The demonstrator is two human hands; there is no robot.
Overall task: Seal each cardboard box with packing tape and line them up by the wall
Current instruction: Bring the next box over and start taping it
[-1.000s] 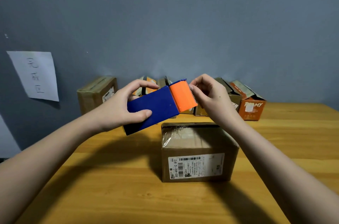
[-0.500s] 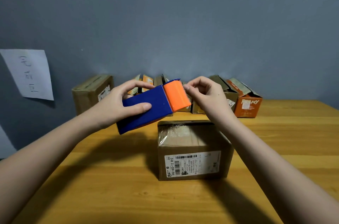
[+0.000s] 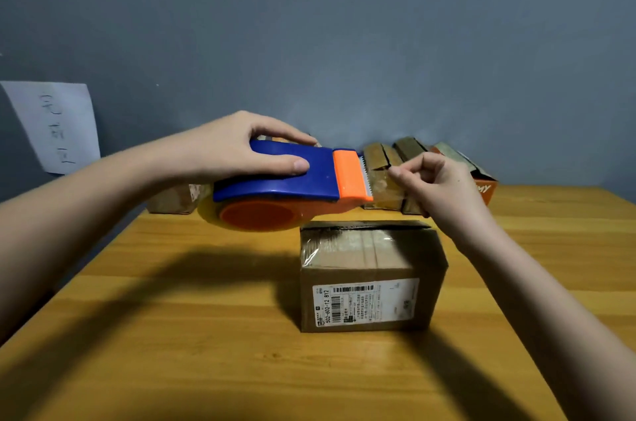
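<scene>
Grey wall (image 3: pixel 344 24) behind, wooden table (image 3: pixel 172 334) under everything. Paper note (image 3: pixel 55 124) taped to the wall at far left.

My left hand (image 3: pixel 227 148) grips the tape dispenser (image 3: pixel 292 179) from above, thumb on the blue cover, fingers curled over the far edge. Dispenser is in the air, orange cutter end pointing right, roll underneath.

My right hand (image 3: pixel 437 183) pinches the free end of the clear tape (image 3: pixel 389 190), a short strip drawn out just past the serrated blade.

Target box (image 3: pixel 371 276) sits on the table below the tape, label facing me, top flaps closed, some old film wrinkled on the left of the lid. Top seam looks not yet taped.

Row of boxes (image 3: pixel 406 162) by the wall behind the hands, flaps partly up; orange box (image 3: pixel 485 190) at its right end.

How I'd do it: draw out enough to overhang both box sides. Keep the strip taut and flat so it doesn't fold on itself. Land the free end on the right side face first, then run the dispenser left along the seam. Press down, tilt onto the blade, cut.
</scene>
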